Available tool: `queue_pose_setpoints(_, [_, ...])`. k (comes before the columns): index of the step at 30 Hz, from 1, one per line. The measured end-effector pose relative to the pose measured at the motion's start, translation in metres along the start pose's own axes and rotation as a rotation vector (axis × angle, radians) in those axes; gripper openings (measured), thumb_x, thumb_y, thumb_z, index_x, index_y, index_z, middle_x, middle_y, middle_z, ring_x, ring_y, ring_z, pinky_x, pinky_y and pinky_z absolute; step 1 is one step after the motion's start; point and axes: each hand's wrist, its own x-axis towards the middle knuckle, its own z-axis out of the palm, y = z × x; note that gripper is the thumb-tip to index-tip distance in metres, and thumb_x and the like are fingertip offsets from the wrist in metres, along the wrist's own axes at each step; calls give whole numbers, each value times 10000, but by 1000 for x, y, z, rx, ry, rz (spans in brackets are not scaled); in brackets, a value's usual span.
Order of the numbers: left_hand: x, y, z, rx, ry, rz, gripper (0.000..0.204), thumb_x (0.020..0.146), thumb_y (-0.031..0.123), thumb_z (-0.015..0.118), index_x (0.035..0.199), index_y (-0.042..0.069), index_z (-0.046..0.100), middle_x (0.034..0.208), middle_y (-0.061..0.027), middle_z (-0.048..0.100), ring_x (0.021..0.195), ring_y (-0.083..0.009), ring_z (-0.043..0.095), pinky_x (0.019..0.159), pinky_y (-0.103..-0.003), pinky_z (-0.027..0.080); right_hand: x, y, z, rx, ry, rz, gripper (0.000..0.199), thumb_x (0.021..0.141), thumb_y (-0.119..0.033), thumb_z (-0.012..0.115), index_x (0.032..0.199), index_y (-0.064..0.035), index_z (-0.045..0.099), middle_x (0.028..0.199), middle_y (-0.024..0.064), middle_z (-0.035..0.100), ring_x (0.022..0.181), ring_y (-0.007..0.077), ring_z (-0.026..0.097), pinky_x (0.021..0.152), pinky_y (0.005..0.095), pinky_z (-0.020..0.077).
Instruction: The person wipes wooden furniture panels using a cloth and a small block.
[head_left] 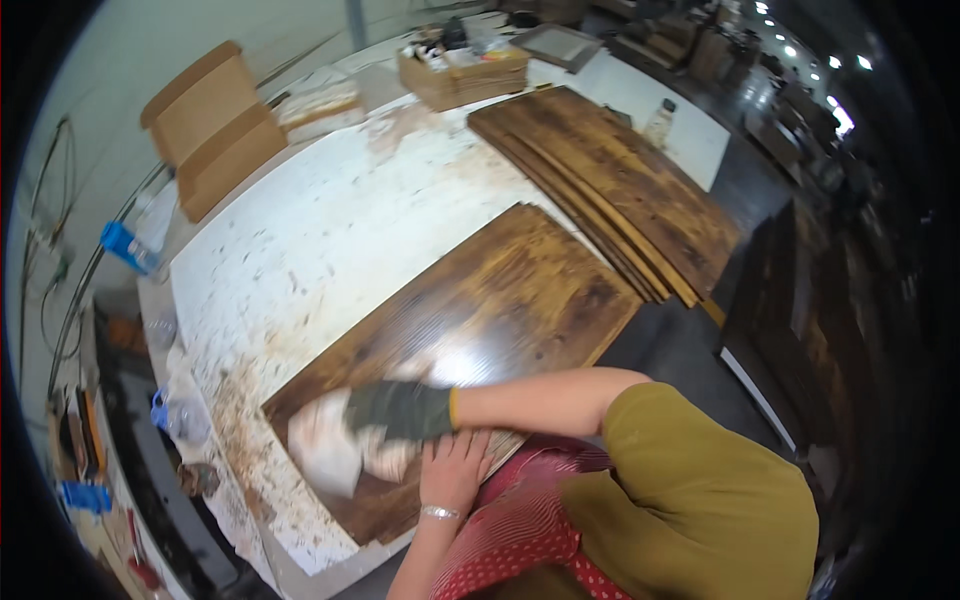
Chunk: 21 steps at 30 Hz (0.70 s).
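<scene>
Left hand [455, 470]: bare, bracelet at the wrist, fingers spread flat on the near edge of the board.
Right hand [400, 410]: in a dark glove, fingers clenched on a pale rag [330, 445].
Stained board [480, 310]: dark brown and glossy, lying on the white speckled worktop [300, 240].
Board stack [610, 180]: farther right.
Cardboard tray [462, 72]: at the far edge.

white stained table [330, 230] | dark wood panel [500, 300] | stacked boards [620, 180] | cardboard tray [460, 75]
</scene>
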Motion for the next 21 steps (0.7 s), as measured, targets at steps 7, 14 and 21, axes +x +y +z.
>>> queue_pose_setpoints(7, [3,3,8,230,420,267,470,820,351,568,1259,207,479,1369,-16,407,1254,-263,367,1015,-473,277,-200,21,-156,-532,428,1037,317,854,-226,524,1116,-53,564,1041,165,562,988,314,515,903,393,400])
queue_pose_setpoints(14, [5,4,10,282,383,256,473,842,341,552,1286,198,470,1387,-26,388,1261,-268,357,1014,-480,272,-225,-50,-110,-364,224,513,343,869,-304,483,1081,-48,568,1019,135,558,966,257,539,857,375,410])
queue_pose_setpoints(21, [48,8,-51,-235,338,420,210,856,153,536,1028,68,622,1049,-136,591,978,-322,541,858,-390,424,-261,-23,-133,-382,144,478,408,830,-409,490,1007,-53,581,851,98,600,783,219,586,690,362,460])
